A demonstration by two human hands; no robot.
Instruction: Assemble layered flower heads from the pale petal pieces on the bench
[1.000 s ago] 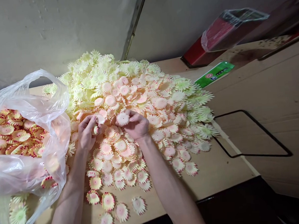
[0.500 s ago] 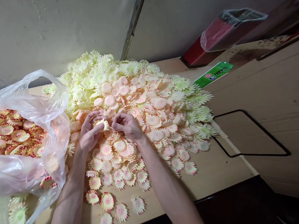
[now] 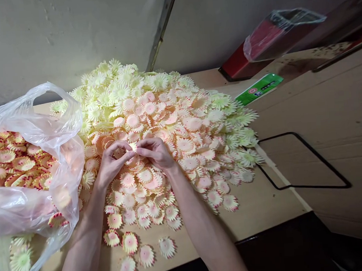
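I see a small flower piece pinched between both hands, right over the middle of the big heap of pink and cream flower pieces on the desk. My left hand has its grip pressed on the piece from the left, thumb and forefinger closed; my right hand pinches it from the other side, fingertips meeting. Left of the heap sits a clear plastic bag holding red-edged flowers, and a green packet lies well apart at the right.

Both forearms are bare, with no sleeves in view. The left hand and right hand wear no gloves or rings.
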